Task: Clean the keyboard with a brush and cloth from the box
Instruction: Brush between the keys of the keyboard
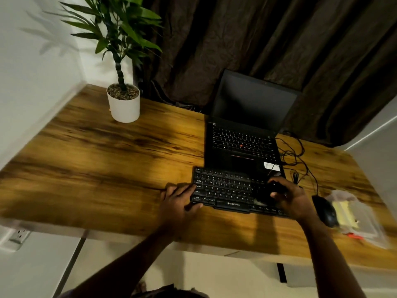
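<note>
A black keyboard (pixel 225 189) lies on the wooden desk (pixel 107 168) in front of an open laptop. My left hand (pixel 178 201) holds the keyboard's left front corner, fingers at the left edge and thumb at the front edge. My right hand (pixel 290 198) is over the keyboard's right end and grips a dark-handled brush (pixel 276 188). Its pale bristles (pixel 260 203) touch the lower right keys. A clear plastic box (pixel 363 220) with a yellow cloth (pixel 344 214) inside stands at the desk's right end.
The black laptop (pixel 242 145) sits right behind the keyboard, its lid up. A black mouse (pixel 325 210) lies between my right hand and the box, with cables (pixel 296 155) behind it. A potted plant (pixel 123 102) stands at the back left. A dark curtain hangs behind.
</note>
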Available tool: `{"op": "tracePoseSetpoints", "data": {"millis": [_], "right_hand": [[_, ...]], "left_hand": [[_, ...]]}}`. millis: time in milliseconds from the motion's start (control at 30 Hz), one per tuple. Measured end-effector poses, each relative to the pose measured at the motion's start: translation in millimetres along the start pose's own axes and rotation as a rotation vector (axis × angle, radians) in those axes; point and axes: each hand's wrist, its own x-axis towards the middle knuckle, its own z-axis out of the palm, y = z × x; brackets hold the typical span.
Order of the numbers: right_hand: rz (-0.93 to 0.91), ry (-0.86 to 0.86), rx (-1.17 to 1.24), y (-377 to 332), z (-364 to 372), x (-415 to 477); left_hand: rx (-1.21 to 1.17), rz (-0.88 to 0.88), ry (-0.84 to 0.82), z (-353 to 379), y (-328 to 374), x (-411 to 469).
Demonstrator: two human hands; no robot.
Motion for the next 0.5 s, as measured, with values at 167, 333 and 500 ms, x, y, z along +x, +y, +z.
{"op": "tracePoseSetpoints", "data": {"millis": [167, 333, 500], "right_hand": [[-0.012, 0.001, 0.059, -2.8, 14.7, 4.3], [0.001, -0.023, 0.135, -9.9, 22.5, 7.0], [0.02, 0.03, -0.003, 21.5, -4.9, -1.1]], "left_hand": [[0.009, 0.0, -0.017, -1.9, 0.2, -0.2], [0.008, 0.0, -0.004, -0.5, 1.0, 0.2], [0.017, -0.007, -0.015, -3.2, 1.6, -0.3]]}}
